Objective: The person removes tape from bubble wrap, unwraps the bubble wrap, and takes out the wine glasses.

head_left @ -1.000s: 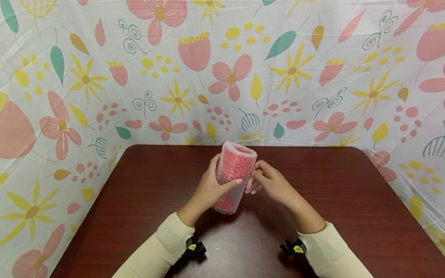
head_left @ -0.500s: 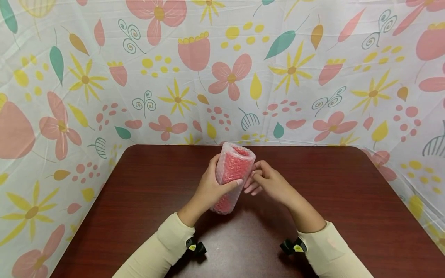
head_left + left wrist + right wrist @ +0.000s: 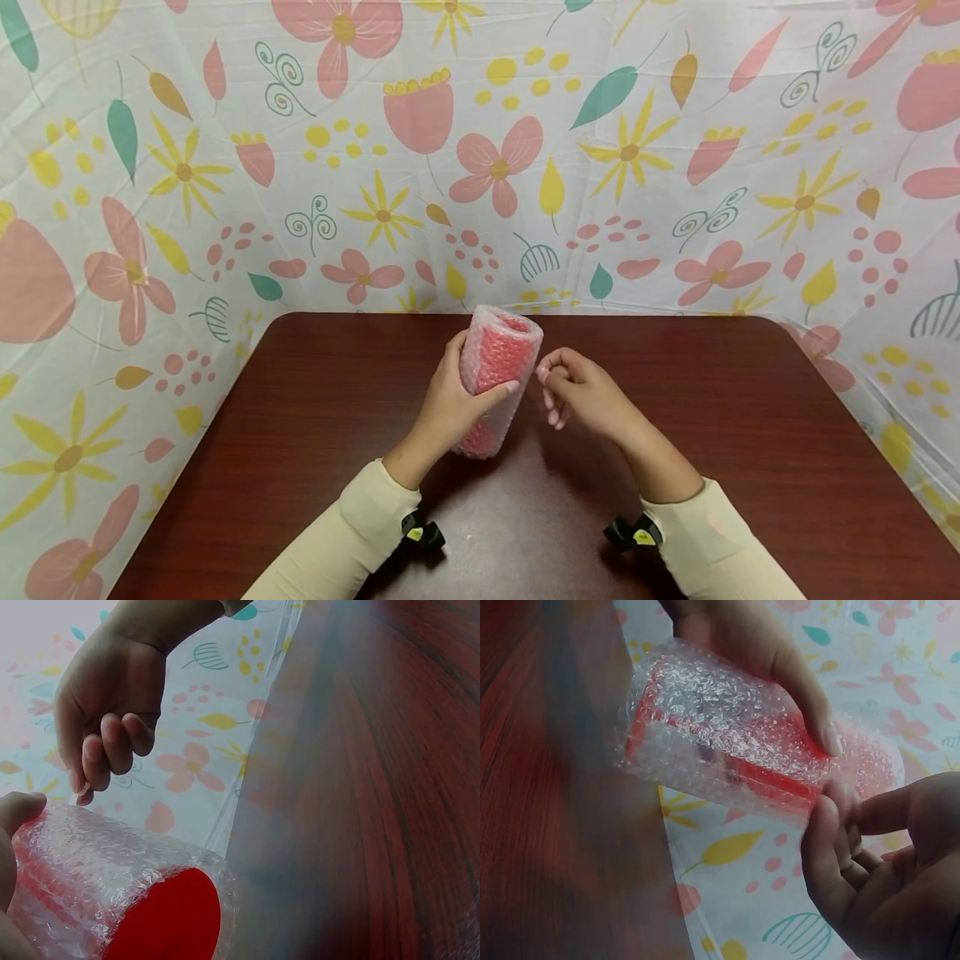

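Note:
My left hand [image 3: 453, 396] grips a red cylinder wrapped in clear bubble wrap [image 3: 498, 354], its thumb across the front. The wrapped cylinder leans with its upper end tilted right, and that end shows a red hollow. In the left wrist view the bubble wrap [image 3: 97, 847] surrounds a smooth red face at the other end. Just right of the cylinder is my right hand [image 3: 588, 392], thumb and forefinger tips together and the other fingers curled. In the right wrist view its fingertips [image 3: 829, 810] overlap the wrap's edge; I cannot tell whether they pinch any film.
A dark red-brown wooden table [image 3: 300, 417] lies beneath the hands. Behind it and along both sides hangs a white cloth [image 3: 495, 100] printed with flowers and leaves. Black wrist cameras [image 3: 423, 535] are strapped at both cream sleeves [image 3: 352, 533].
The wrapped cylinder has shifted slightly left and turned in my left hand. My right hand has drawn a little away from it, opening a gap in the head view.

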